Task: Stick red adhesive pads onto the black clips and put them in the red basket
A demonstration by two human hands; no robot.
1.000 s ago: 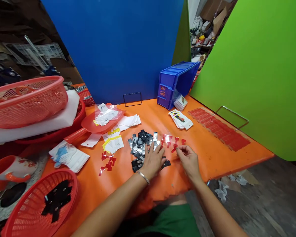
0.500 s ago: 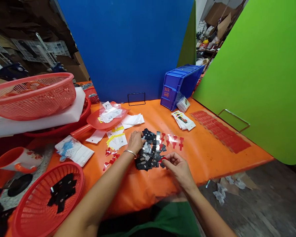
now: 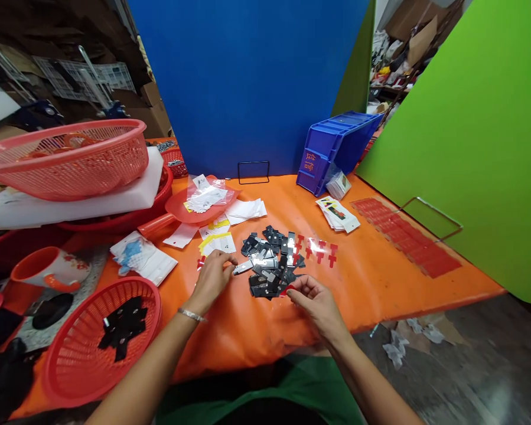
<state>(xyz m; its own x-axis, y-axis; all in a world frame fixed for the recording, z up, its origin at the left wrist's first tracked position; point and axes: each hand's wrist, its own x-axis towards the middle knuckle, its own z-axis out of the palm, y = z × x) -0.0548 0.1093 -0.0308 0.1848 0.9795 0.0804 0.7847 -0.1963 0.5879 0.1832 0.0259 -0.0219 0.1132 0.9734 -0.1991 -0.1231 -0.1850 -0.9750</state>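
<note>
Head view: the left hand [image 3: 214,276] comes in from the left side of the pile, its grip narrow, thumb and forefinger closed on the left end of a flat, bright silver metal strip [image 3: 244,267]. That strip points to the right, its far end reaching the pile's edge. The right hand [image 3: 317,301], at the near right edge of the pile, has its grip nearly closed too, thumb and forefinger pinching a small red piece [image 3: 287,291]; the fingers cover part of it, so its full outline cannot be told.

Between the hands, the pile of metal parts [image 3: 269,274] lies on the orange worktop [image 3: 375,280]. Its parts are flat and narrow, some black, some shiny grey, overlapping at many angles. Just to the right of the pile, glossy red T-shaped pieces [image 3: 321,251] lie flat in loose rows, well spaced from one another.

Near left, a red basket [image 3: 77,360] holds black parts [image 3: 126,324]. Far right of the pile lie printed cards [image 3: 338,215], near a blue crate [image 3: 322,156] tipped on its side.
</note>
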